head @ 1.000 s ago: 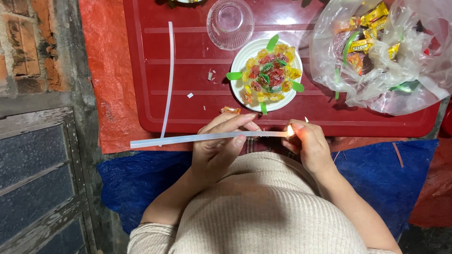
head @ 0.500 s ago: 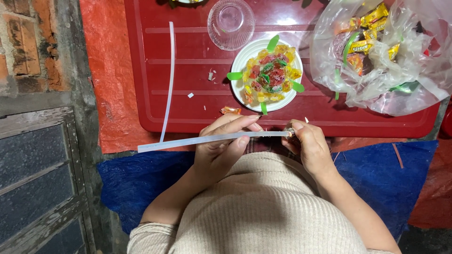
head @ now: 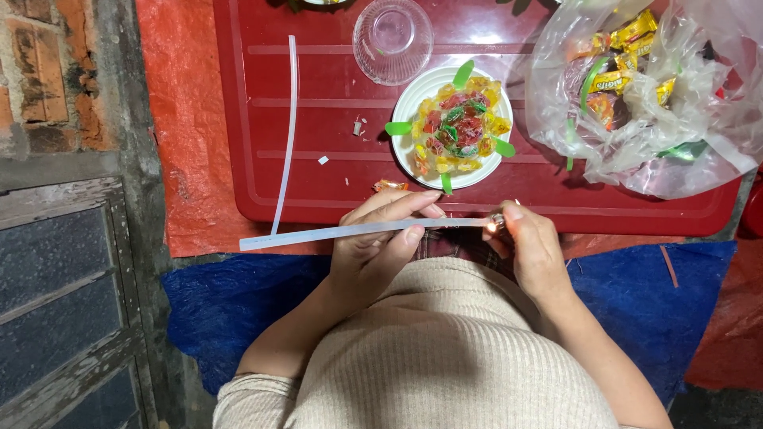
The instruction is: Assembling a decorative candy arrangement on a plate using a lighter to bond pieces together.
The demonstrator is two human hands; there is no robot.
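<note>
Glue stick pinched by both hands, left, right, near bagged yellow sweets.

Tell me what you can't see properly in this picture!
- Head view: what the right hand holds at the tip of the white stick is hidden by its fingers; only a small glow shows.
- The left hand palm is turned away.
- The bag of sweets is cut off by the top edge, and its wrinkled plastic blurs the sweets.
- The bits on the red tray are too small to name.
</note>
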